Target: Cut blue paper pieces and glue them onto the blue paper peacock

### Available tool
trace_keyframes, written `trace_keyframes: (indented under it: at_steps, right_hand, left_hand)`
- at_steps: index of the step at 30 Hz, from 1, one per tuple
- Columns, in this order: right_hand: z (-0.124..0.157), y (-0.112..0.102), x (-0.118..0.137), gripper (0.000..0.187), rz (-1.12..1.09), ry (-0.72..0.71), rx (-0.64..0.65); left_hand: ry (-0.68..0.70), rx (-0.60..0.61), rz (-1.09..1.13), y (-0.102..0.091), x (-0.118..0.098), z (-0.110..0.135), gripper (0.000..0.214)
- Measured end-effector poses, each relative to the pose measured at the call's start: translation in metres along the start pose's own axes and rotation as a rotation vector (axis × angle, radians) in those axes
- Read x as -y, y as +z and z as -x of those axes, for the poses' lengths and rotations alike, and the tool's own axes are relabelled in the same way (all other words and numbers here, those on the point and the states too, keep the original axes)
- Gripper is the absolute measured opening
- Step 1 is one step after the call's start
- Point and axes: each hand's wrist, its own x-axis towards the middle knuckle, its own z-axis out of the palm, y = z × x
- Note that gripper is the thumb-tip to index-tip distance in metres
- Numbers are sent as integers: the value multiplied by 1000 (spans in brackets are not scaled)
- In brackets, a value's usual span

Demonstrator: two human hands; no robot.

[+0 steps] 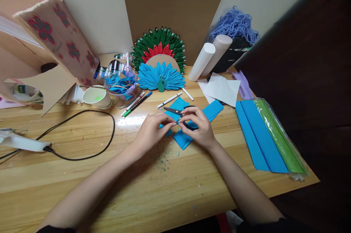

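Note:
Over the middle of the table, my left hand (155, 128) and my right hand (199, 125) meet fingertip to fingertip. Between them they pinch a small piece of blue crepe paper (177, 121), mostly covered by the fingers. A pair of black-handled scissors (173, 110) is at my right hand, blades pointing left, handles partly behind the fingers; whether they hang on the hand or lie below it I cannot tell. Beneath the hands lie blue paper pieces, with a folded blue strip (183, 139) in front and another strip (215, 109) reaching to the right.
Behind stands a paper peacock (161, 75) with blue, red and green petals. At left are markers (137, 105), a paper cup (96, 96), a tub of scraps (122, 85) and a corded glue gun (24, 141). Blue sheets (259, 138) and a green pack (279, 136) lie right.

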Motion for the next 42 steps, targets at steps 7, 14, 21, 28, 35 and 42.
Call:
trace_keyframes:
  at_steps: [7,14,21,28,35,42]
  right_hand:
    - [2,1,-6,9,192,-166,-7]
    - [4,-2,-14,13,248,-218,9]
    - [-1,-11,-17,8,162,-119,-30]
    - [-2,-1,-10,6,-346,299,100]
    - [0,4,-9,5,-372,366,107]
    - [1,5,-5,3,-358,371,119]
  left_hand:
    - [-3,12,-12,1,0,-1,9]
    - [-21,-5,-26,1,1,-1,10]
    - [-34,-51,10,-2,6,-3,11]
    - [-9,-6,-3,-4,6,-4,12]
    - [67,23,-110,-4,7,-3,18]
    - [133,29,-188,-2,8,-1,17]
